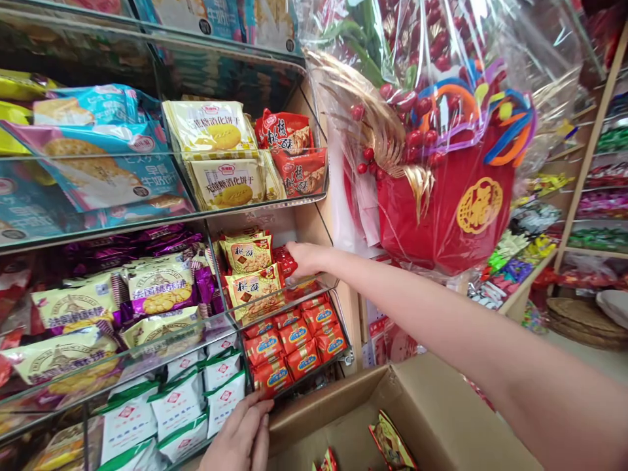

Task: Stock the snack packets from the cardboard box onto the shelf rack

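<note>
My right hand [305,259] reaches across to the middle glass shelf [275,314] and closes on a small red snack pack [286,261] beside the yellow biscuit packs [251,278]. My left hand [241,437] rests with fingers stretched out against the edge of the bottom shelf, beside the near flap of a cardboard box [353,418]. A few loose snack packs [391,442] lie inside the box.
Glass shelves hold rows of biscuit and snack packs: red-orange ones [294,343], white-green ones [196,399], purple ones [157,294]. A big red gift basket in cellophane [441,157] hangs right of the shelves. More candy shelves [598,196] stand at far right.
</note>
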The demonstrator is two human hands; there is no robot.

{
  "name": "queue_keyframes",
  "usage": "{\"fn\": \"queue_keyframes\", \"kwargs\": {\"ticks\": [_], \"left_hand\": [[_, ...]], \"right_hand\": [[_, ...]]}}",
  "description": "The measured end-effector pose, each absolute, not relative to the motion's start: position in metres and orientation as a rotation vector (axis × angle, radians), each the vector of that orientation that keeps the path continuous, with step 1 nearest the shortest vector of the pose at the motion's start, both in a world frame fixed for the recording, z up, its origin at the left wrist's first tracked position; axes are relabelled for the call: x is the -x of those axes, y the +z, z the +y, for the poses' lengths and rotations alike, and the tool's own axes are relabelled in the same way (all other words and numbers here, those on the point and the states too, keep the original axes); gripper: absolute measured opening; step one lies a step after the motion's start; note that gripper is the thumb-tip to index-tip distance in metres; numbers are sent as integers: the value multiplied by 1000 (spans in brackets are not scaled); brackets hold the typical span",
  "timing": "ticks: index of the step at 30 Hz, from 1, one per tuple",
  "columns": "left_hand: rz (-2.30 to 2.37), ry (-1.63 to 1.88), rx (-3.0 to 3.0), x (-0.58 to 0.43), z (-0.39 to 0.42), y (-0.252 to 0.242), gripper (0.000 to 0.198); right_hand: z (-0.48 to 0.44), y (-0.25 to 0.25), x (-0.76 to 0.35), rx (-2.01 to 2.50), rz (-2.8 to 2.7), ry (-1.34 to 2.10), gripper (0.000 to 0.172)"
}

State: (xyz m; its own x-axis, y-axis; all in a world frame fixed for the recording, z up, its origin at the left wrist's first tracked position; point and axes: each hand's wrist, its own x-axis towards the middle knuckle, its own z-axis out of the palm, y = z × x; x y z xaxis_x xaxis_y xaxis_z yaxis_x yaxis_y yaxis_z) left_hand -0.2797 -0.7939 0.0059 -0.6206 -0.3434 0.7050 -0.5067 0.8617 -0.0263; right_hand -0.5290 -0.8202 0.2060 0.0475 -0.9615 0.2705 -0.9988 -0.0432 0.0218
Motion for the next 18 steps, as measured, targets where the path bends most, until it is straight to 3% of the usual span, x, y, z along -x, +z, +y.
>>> {"fn": "queue_keyframes", "kwargs": {"ticks": [9,18], "left_hand": [[-2339,398,-641,282,-784,7,18],[-2332,406,-727,286,-778,8,18]], "right_hand": [[-840,194,530,-2212,-1965,226,51],[-831,192,537,-2155,-1920,515,62]]}}
